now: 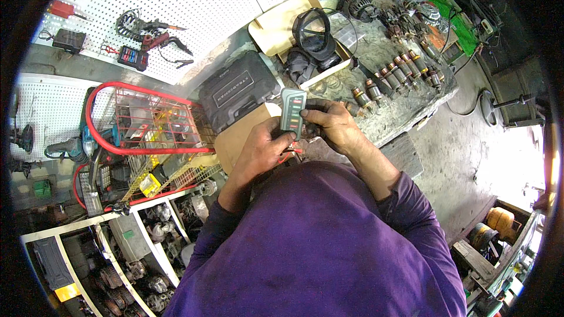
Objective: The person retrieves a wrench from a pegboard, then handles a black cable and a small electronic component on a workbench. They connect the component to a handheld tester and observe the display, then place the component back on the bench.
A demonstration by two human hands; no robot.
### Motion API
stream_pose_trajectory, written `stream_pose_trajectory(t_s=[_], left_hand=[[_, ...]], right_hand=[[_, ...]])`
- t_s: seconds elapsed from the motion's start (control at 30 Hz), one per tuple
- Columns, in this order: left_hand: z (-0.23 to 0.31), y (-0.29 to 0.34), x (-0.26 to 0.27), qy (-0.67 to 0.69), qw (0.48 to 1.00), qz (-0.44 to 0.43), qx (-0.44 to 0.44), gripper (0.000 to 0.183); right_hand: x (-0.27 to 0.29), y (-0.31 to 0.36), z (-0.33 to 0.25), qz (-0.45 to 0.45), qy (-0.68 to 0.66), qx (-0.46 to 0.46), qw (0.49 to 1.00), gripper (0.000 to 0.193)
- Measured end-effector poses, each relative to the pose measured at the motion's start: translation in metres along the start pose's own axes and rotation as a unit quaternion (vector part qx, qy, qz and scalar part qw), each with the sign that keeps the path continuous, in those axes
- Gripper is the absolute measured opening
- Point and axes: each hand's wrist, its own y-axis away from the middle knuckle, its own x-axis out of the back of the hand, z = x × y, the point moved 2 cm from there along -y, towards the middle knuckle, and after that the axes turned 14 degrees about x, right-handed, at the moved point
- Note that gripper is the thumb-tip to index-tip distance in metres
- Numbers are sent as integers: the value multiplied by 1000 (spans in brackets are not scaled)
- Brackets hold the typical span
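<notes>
Between my two hands is a grey handheld tester [293, 111] with a column of small coloured labels on its face, held upright in front of me. My left hand [263, 145] grips its lower left side, thumb across the bottom edge. From the right, my right hand [332, 123] pinches the tester's edge with thumb and bent fingers. Red leads [288, 157] show just below the hands; their ends are hidden. Behind my left hand lies a brown cardboard piece [235, 142], and past it a closed black tool case [239, 90].
On the workbench [382, 122] several motor armatures [405, 70] stand in rows at the right. A cream box [329, 79] holds a black headset-like item. To the left is a red-rimmed wire cart [154, 118], above shelves [151, 240] of parts. A pegboard [194, 14] carries tools.
</notes>
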Motion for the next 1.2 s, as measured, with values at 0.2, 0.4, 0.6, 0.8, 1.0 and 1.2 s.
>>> stream_pose_trajectory(t_s=[0.2, 0.4, 0.6, 0.8, 1.0, 1.2], left_hand=[[4, 3, 1, -8, 1000, -4, 9, 31], [2, 3, 0, -1, 1000, 2, 2, 31], [2, 4, 0, -8, 1000, 2, -10, 30], [0, 3, 0, -11, 1000, -2, -29, 28], [-1, 2, 1, -4, 1000, -15, -28, 30], [0, 2, 1, 19, 1000, -21, -3, 29]], right_hand=[[-1, 3, -1, 10, -27, -22, 999, 38], [-2, 4, 0, 11, -38, -19, 999, 37], [-1, 5, 1, 10, -23, -15, 1000, 36], [-2, 6, -2, 20, -7, -27, 999, 35], [-2, 5, 1, 27, -35, -39, 998, 37], [-2, 5, -1, 24, -15, -30, 999, 36]])
